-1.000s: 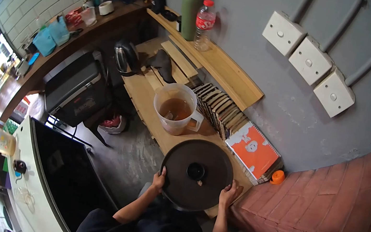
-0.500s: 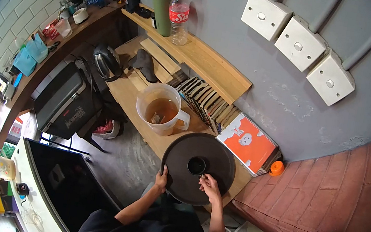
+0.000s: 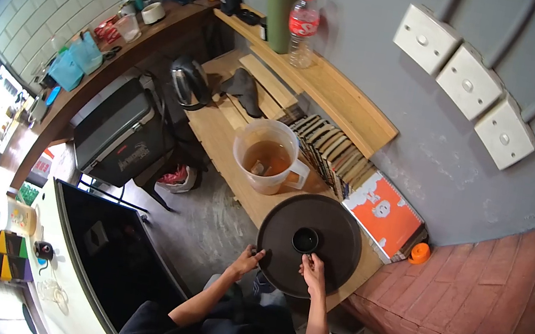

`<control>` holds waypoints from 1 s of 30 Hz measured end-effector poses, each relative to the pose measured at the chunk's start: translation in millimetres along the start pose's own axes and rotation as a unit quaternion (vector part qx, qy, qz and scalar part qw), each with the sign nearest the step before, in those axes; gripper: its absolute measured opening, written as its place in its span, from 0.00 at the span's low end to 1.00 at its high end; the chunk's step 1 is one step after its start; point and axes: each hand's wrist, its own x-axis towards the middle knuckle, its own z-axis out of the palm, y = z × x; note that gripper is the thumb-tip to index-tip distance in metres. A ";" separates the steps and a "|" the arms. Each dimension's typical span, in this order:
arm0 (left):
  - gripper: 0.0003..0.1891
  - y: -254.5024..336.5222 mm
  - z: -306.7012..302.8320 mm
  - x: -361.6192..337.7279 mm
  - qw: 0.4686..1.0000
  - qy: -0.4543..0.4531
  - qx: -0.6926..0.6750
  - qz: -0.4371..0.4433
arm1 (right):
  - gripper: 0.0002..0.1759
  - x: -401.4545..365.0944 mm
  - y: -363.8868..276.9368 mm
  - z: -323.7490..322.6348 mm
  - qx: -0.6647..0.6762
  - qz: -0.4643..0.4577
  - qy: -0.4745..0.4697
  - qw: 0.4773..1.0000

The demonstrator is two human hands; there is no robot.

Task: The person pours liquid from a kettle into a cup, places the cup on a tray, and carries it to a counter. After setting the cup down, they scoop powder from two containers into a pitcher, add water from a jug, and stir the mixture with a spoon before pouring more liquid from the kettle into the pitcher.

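Note:
A round dark brown tray [image 3: 333, 237] rests on the end of a low wooden bench [image 3: 220, 135]. A small black cup [image 3: 305, 240] stands in its middle. My left hand [image 3: 247, 259] grips the tray's near left rim. My right hand [image 3: 312, 271] lies on the tray with its fingers pinched on the cup's near side. Behind the tray stands a clear plastic pitcher [image 3: 267, 158] holding brown tea.
A row of books [image 3: 326, 150] and an orange notebook [image 3: 383, 212] sit beside the pitcher. A kettle [image 3: 186, 83] is further back. A green flask [image 3: 280, 5] and a water bottle [image 3: 301, 27] stand on the shelf. A black case [image 3: 120, 133] lies on the floor, left.
My right hand left the tray's right rim and came onto the tray to the black cup. The left hand stayed on the tray's left rim. The view shifted.

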 end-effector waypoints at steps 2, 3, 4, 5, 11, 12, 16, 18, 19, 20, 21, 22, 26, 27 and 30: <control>0.36 -3.8 -7.2 -7.5 0.999 0.021 -0.025 0.018 | 0.14 -1.5 -1.1 8.9 0.011 -0.008 -0.013 1.000; 0.34 -7.2 -13.7 -10.4 0.999 0.014 -0.028 0.027 | 0.14 -1.8 -1.7 13.9 0.012 -0.009 -0.020 1.000; 0.31 -7.9 -20.4 -14.8 0.999 0.009 -0.033 0.036 | 0.14 -1.7 -8.6 21.2 0.011 -0.009 -0.028 1.000; 0.27 -10.8 -26.4 -20.8 0.998 0.022 -0.043 0.048 | 0.14 -3.1 -15.2 28.1 0.007 0.003 -0.046 0.999; 0.24 -33.5 -86.8 -76.3 0.978 0.059 -0.140 0.144 | 0.12 -12.9 -67.0 104.3 -0.038 -0.045 -0.193 0.979; 0.24 -37.4 -99.4 -90.0 0.972 0.080 -0.158 0.153 | 0.12 -15.8 -74.4 123.1 -0.051 -0.051 -0.218 0.973; 0.25 -62.4 -148.9 -151.0 0.935 0.165 -0.217 0.228 | 0.12 -38.8 -93.9 208.3 -0.092 -0.075 -0.331 0.936; 0.25 -75.8 -171.5 -184.1 0.908 0.217 -0.249 0.257 | 0.11 -62.2 -100.1 256.2 -0.114 -0.089 -0.388 0.910; 0.26 -82.3 -181.0 -204.3 0.893 0.244 -0.258 0.277 | 0.11 -76.0 -100.5 279.5 -0.117 -0.100 -0.415 0.897; 0.26 -92.5 -189.6 -220.5 0.876 0.272 -0.265 0.297 | 0.11 -91.5 -98.7 302.3 -0.128 -0.102 -0.436 0.885; 0.28 -109.7 -200.3 -226.0 0.853 0.306 -0.266 0.330 | 0.11 -107.7 -95.9 324.5 -0.126 -0.098 -0.465 0.871; 0.28 -117.3 -207.7 -244.3 0.840 0.324 -0.278 0.334 | 0.11 -123.9 -93.2 345.4 -0.125 -0.093 -0.494 0.855; 0.32 -156.5 -229.9 -308.7 0.797 0.426 -0.266 0.335 | 0.10 -191.7 -78.2 415.0 -0.136 -0.052 -0.607 0.781; 0.32 -169.0 -232.0 -319.2 0.777 0.461 -0.267 0.335 | 0.10 -204.4 -69.9 429.6 -0.134 -0.063 -0.642 0.752; 0.34 -196.9 -231.9 -352.0 0.726 0.538 -0.280 0.325 | 0.10 -244.9 -59.4 461.1 -0.161 -0.052 -0.697 0.697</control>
